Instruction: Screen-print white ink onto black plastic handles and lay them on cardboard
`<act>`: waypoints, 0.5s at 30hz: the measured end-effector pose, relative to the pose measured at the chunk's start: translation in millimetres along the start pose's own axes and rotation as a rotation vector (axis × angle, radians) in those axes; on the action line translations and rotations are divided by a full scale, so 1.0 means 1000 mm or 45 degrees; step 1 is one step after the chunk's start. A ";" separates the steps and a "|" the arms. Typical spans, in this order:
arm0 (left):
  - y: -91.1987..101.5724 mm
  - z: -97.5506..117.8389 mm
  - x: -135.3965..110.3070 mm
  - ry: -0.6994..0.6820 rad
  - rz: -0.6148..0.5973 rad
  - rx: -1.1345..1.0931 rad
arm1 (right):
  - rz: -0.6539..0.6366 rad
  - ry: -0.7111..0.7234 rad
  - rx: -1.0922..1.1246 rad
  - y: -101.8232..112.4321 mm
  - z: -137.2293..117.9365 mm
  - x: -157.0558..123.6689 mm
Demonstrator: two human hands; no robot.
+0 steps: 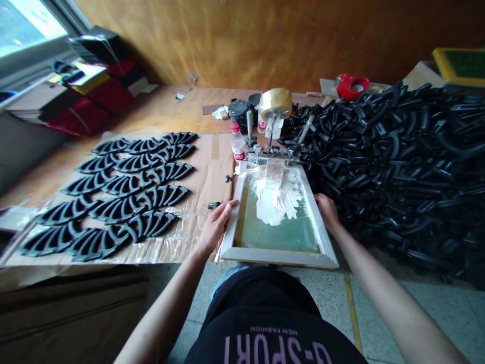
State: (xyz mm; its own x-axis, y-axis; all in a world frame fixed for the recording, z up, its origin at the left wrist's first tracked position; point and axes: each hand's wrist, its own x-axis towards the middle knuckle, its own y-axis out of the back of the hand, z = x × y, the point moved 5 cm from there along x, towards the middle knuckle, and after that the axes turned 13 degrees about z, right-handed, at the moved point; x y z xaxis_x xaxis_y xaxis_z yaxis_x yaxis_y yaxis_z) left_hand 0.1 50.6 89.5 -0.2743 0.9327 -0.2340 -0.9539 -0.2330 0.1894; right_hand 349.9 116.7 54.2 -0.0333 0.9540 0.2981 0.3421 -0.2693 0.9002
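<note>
1. Screen frame [279, 259]: a pale-railed rectangle stretched with green mesh, lying flat at the centre of the picture. Its near rail faces the lower edge, and its far rail sits under a row of metal clamps [273, 149].
2. Left hand [216, 222]: centre-left, closed on the left rail of the screen frame, with the fingers laid over the top of the rail.
3. Right hand [328, 212]: centre-right, closed on the right rail about level with the left hand (its fingertips are hidden past the rail's outer edge).
4. White ink [276, 203]: a smeared patch on the far half of the mesh, between the two hands. A translucent blade [275, 173] rests at its far edge, just below the metal clamps.
5. Laid-out parts [121, 194]: black arched plastic pieces in overlapping rows, left of centre, on a cardboard sheet [214, 167] that reaches the left rail.
6. Heap of parts [401, 162]: black pieces of a like kind piled loose, filling the right side of the picture, just beside the right rail.
7. Upper centre, beyond the clamps: a small bottle [238, 144] with a red label, black pots [238, 112] and a roll of tan tape [275, 102] (all standing close together).
8. Upper right: a red tape dispenser [352, 86] and a yellow-edged screen [460, 63].
9. Upper left: a window [26, 25], with red and black stacks [94, 96] below it on the wooden table [166, 108].
</note>
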 end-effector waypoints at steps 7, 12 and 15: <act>-0.018 -0.089 0.017 0.015 -0.032 0.259 | 0.207 0.409 0.081 0.006 -0.099 0.064; -0.016 -0.096 0.020 0.009 -0.045 0.363 | -0.146 0.683 -0.008 -0.019 -0.131 0.021; -0.015 -0.099 0.017 0.044 -0.040 0.330 | -0.209 1.024 0.085 -0.007 -0.125 -0.016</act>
State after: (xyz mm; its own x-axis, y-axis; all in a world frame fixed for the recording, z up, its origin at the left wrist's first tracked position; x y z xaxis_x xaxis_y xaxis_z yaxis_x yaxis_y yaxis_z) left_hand -2.1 43.1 -12.1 -0.2537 0.9273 -0.2752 -0.8999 -0.1218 0.4188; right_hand 230.7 86.7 82.3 -0.7417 0.5877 0.3232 0.3282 -0.1021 0.9391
